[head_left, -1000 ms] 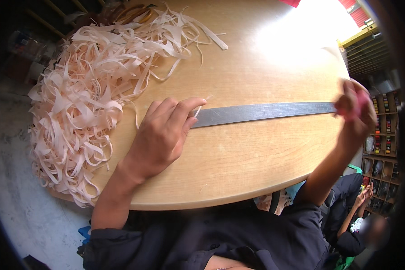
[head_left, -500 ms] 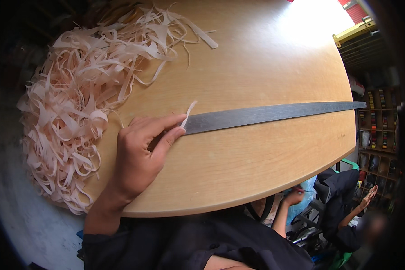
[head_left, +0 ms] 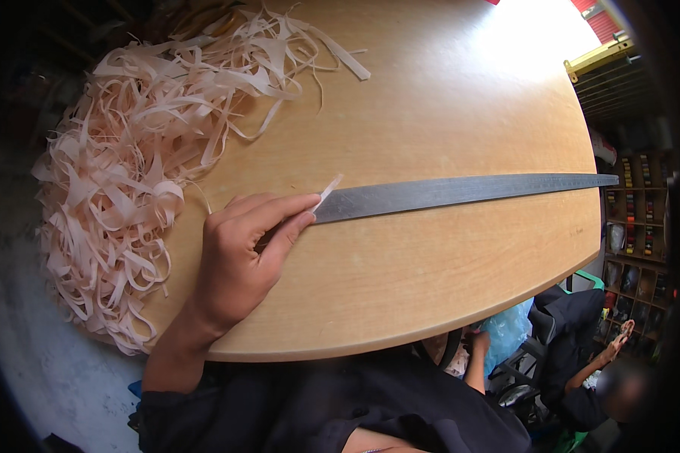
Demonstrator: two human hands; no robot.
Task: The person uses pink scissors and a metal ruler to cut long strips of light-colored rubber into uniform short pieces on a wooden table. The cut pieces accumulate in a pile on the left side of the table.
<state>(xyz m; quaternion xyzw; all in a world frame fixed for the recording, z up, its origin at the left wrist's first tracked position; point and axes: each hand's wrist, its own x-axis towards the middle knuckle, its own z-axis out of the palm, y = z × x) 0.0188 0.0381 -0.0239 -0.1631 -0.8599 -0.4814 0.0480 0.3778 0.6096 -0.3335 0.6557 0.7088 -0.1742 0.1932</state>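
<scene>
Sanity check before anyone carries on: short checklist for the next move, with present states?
1. Strip pinched in left hand: ok.
2. Ruler lying on table: ok.
3. Ruler's right end within the table edge: not ok, it sticks out past it.
4. Strip pile clear of the ruler's visible length: ok.
5. Right hand at the ruler: not ok, it's below the table edge by the blue bag.
6. Right hand free: cannot tell.

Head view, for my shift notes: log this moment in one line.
left hand: pinching strip | right hand: near blue bag | ruler: on table
</scene>
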